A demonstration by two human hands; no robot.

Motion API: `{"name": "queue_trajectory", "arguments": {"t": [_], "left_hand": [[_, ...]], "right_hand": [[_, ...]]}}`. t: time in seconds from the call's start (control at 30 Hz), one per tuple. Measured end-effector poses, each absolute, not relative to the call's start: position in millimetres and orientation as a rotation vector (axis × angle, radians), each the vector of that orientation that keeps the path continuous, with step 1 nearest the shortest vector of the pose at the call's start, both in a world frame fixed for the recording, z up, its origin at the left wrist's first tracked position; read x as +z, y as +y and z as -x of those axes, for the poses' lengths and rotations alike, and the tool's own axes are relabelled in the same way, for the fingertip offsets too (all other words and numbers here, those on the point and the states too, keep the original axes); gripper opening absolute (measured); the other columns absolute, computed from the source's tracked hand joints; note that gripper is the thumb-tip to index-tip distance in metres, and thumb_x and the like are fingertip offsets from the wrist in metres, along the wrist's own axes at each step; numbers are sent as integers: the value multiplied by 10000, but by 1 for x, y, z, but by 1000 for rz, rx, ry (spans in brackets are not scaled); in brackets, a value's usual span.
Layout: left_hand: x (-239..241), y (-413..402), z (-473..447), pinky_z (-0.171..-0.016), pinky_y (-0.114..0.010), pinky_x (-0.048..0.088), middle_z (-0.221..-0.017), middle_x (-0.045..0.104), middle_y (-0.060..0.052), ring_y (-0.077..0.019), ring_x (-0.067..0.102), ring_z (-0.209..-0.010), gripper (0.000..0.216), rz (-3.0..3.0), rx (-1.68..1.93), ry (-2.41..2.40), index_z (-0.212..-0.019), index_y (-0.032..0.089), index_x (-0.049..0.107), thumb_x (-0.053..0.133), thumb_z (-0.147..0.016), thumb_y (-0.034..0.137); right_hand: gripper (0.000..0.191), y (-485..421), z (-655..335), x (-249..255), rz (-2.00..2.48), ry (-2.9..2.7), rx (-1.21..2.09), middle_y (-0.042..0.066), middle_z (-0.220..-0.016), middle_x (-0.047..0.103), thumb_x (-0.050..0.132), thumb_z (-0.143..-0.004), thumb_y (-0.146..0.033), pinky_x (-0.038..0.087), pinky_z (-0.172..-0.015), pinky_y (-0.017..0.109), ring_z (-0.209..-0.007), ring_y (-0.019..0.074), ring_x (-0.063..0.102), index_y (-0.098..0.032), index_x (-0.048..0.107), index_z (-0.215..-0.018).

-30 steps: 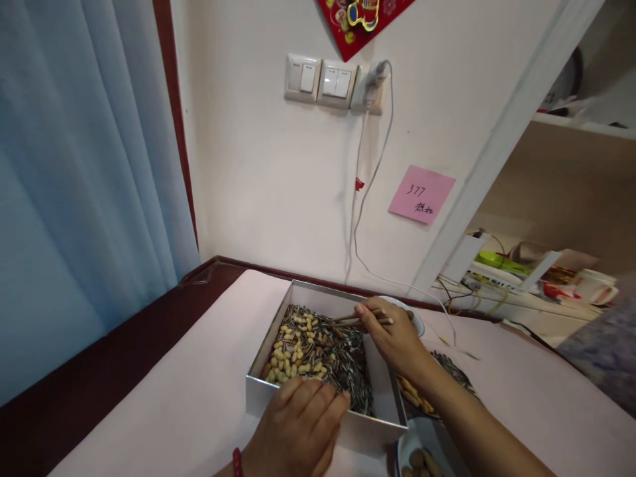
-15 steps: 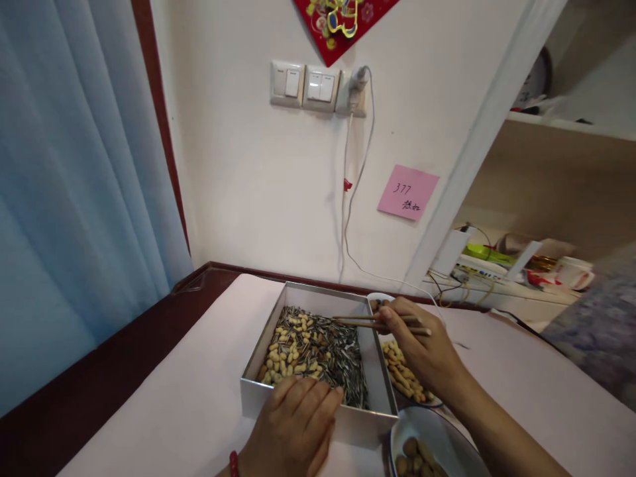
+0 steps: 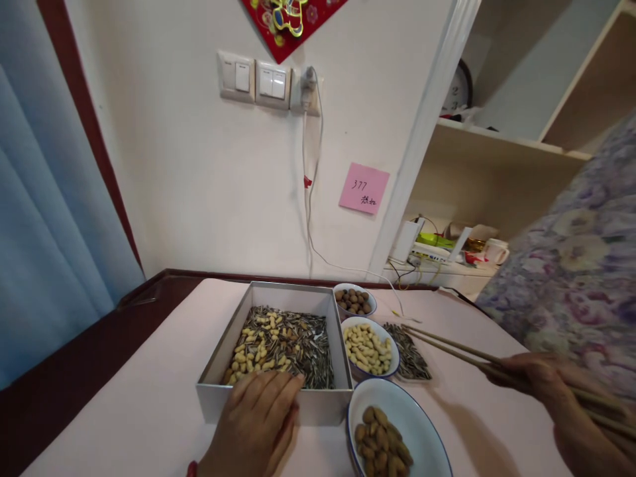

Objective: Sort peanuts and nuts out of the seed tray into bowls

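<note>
My left hand [image 3: 256,417] holds the near wall of a silvery open box [image 3: 275,405], its fingers curled over the rim. Inside the box, peanuts in the shell [image 3: 258,344] lie on the left among striped sunflower seeds [image 3: 313,351], with some brown nuts mixed in. Off to the right, my right hand [image 3: 556,397] grips a pair of wooden chopsticks [image 3: 462,351]. Their tips are over the back edge of a small dish of sunflower seeds [image 3: 410,354]; I cannot make out anything pinched between them.
Right of the box stand a bowl of round brown nuts [image 3: 354,301], a bowl of peanuts [image 3: 370,348] and a larger bowl [image 3: 422,430] holding brown almond-like nuts. A white cable [image 3: 358,268] runs down the wall onto the table. A person in flowered cloth [image 3: 571,258] is at the right.
My right hand has swung right with the chopsticks, away from above the box, uncovering the bowls and the seed dish. My left hand stays on the box. The view has turned right.
</note>
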State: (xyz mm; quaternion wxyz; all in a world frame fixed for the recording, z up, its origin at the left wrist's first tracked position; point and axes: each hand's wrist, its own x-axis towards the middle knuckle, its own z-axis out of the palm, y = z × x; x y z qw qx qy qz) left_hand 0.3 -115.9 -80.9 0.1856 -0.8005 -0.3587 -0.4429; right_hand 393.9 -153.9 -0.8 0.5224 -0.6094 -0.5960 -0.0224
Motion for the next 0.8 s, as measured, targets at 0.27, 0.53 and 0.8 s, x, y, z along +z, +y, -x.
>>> {"name": "queue_trajectory", "arguments": {"t": [0.27, 0.53, 0.8], "left_hand": [[-86, -116, 1, -1028, -384, 331, -1072, 750, -44, -216, 604, -1014, 263, 2270, -1259, -1023, -1171, 174, 675, 540, -948, 206], [-87, -116, 0, -1066, -358, 307, -1076, 743, -33, -199, 605, -1005, 291, 2281, -1235, -1022, -1204, 181, 664, 565, -932, 209], [-88, -118, 1, -1029, -362, 333, -1068, 739, -31, -197, 596, -999, 304, 2281, -1183, -1007, -1211, 170, 654, 567, -920, 190]], "right_hand": [[348, -155, -363, 25, 1489, -1367, -78, 23, -837, 757, 505, -929, -569, 612, -714, 353, -815, 240, 721, -317, 718, -821], [312, -100, -271, 58, 1069, -1791, 150, 48, -802, 679, 506, -981, -434, 515, -633, 304, -746, 196, 651, -238, 692, -825], [409, -33, -206, 26, 1047, -2007, 319, 25, -706, 611, 458, -994, -481, 451, -609, 289, -673, 161, 569, -207, 584, -718]]}}
